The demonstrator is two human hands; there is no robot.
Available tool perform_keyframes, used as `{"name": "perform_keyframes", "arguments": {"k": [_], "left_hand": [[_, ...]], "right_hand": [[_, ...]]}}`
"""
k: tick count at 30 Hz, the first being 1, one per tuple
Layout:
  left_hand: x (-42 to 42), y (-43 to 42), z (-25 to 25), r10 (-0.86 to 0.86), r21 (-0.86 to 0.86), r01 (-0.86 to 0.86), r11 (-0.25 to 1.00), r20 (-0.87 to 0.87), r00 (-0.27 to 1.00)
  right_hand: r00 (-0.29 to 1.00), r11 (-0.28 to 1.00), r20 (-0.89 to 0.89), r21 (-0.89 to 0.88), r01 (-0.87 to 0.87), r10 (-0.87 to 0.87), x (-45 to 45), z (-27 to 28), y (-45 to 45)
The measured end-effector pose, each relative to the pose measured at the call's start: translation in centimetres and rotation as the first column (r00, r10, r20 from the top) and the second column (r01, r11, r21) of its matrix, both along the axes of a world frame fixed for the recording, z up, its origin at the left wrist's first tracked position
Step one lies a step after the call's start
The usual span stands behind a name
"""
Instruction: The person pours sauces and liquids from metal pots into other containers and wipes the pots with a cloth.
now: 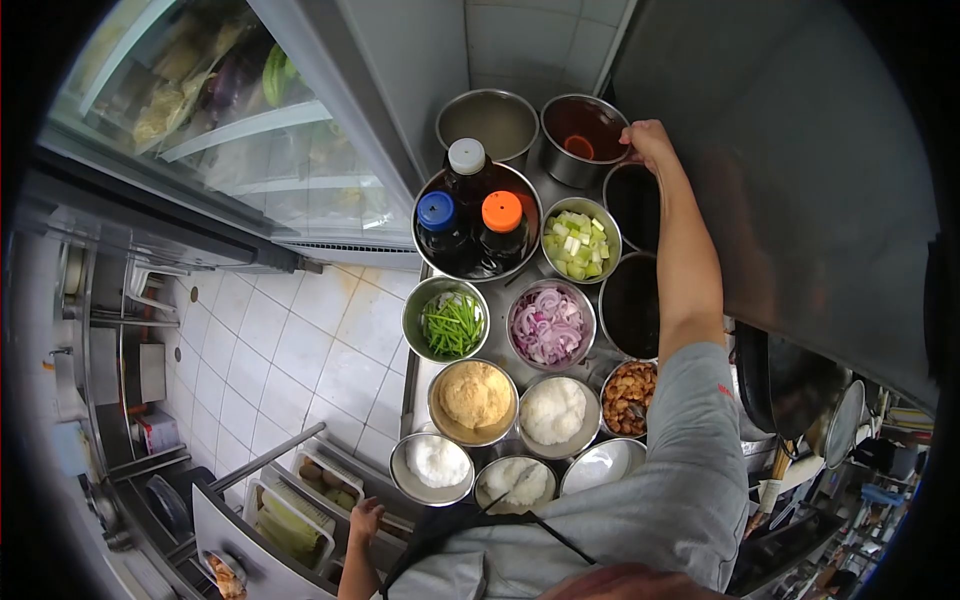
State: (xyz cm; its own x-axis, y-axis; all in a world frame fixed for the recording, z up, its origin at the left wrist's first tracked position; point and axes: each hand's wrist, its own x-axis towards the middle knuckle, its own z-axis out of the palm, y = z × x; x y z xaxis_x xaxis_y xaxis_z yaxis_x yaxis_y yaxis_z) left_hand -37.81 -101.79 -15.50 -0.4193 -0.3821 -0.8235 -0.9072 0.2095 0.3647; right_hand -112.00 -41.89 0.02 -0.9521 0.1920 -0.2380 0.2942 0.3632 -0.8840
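At the back of the steel counter, my right hand [650,142] is closed on the rim of a deep metal pot [562,160] of reddish-brown liquid, with a small round orange shape visible in it. Left of that pot stands another metal pot [487,122] with cloudy liquid. Two dark-filled containers [629,305] are partly hidden under my right forearm. My left hand [367,520] hangs low at the counter's front left, fingers loosely apart, and I see nothing in it. Near it are a bowl of white powder [437,462] and a plastic bin of green vegetables [292,525].
A wide bowl [420,238] holds three capped bottles. Bowls of green beans [451,322], celery [575,245], sliced red onion [550,325], tan powder [474,397] and brown chunks [630,398] cover the counter. A glass-door fridge [240,120] stands left; a dark panel [780,180] borders the right.
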Motion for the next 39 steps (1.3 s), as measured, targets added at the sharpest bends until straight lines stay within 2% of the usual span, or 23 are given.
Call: {"name": "perform_keyframes", "arguments": {"k": [3, 6, 13, 18, 21, 23, 24, 25, 27, 28, 30, 34, 37, 39], "left_hand": [[0.7, -0.2, -0.6, 0.019, 0.017, -0.019, 1.000, 0.005, 1.000], [0.9, 0.0, -0.4, 0.041, 0.031, -0.041, 0.999, -0.008, 0.999], [-0.9, 0.0, 1.2, -0.108, -0.013, 0.108, 0.994, -0.019, 0.994], [-0.3, -2.3, -2.6, -0.075, 0.022, 0.078, 0.997, -0.109, 0.991], [-0.3, -3.8, -5.2, -0.103, 0.066, 0.115, 0.991, -0.166, 0.981], [-0.6, -4.9, -5.8, -0.103, 0.105, 0.126, 0.987, -0.199, 0.975], [-1.3, -4.5, -5.5, -0.090, 0.128, 0.118, 0.985, -0.201, 0.975], [-1.7, -4.1, -5.1, -0.084, 0.152, 0.116, 0.982, -0.200, 0.976], [-2.9, -3.8, -4.1, -0.099, 0.170, 0.137, 0.976, -0.218, 0.971], [-3.7, -3.4, -3.7, -0.132, 0.183, 0.175, 0.967, -0.224, 0.966], [-4.9, -2.5, -2.6, -0.111, 0.276, 0.173, 0.946, -0.225, 0.968], [-6.5, -1.8, -2.0, -0.372, 0.291, 0.430, 0.855, -0.234, 0.898], [-7.9, 0.4, 0.8, -0.574, 0.292, 0.617, 0.730, -0.227, 0.787], [-8.7, 1.5, 2.3, -0.678, 0.352, 0.698, 0.624, -0.200, 0.707]], "right_hand": [[1.000, 0.999, -0.013, 0.042, 0.004, -0.003, 0.2, 0.6, 0.5], [0.996, 0.988, -0.081, -0.152, 0.032, -0.045, 2.8, 3.5, -1.3], [0.959, 0.986, -0.235, -0.082, 0.143, -0.158, 5.0, 9.0, -2.7], [0.936, 0.968, -0.249, -0.084, 0.235, -0.249, 8.6, 13.3, -4.4], [0.912, 0.943, -0.251, -0.171, 0.287, -0.323, 12.0, 14.7, -5.1], [0.915, 0.942, -0.235, -0.157, 0.297, -0.328, 14.9, 16.0, -5.6], [0.916, 0.941, -0.223, -0.149, 0.305, -0.332, 16.6, 16.4, -6.0], [0.927, 0.938, -0.212, -0.228, 0.260, -0.308, 19.0, 17.4, -6.5], [0.931, 0.948, -0.239, -0.226, 0.223, -0.276, 23.0, 17.8, -6.9], [0.942, 0.950, -0.194, -0.209, 0.233, -0.274, 24.9, 18.1, -6.6], [0.916, 0.940, -0.279, -0.265, 0.216, -0.289, 29.6, 18.7, -6.5], [0.874, 0.884, -0.142, -0.142, 0.446, -0.464, 38.2, 20.3, -5.9], [0.888, 0.889, -0.062, -0.081, 0.450, -0.455, 46.3, 22.4, -5.0], [0.883, 0.889, -0.107, -0.082, 0.450, -0.457, 50.5, 21.9, -3.0]]}}
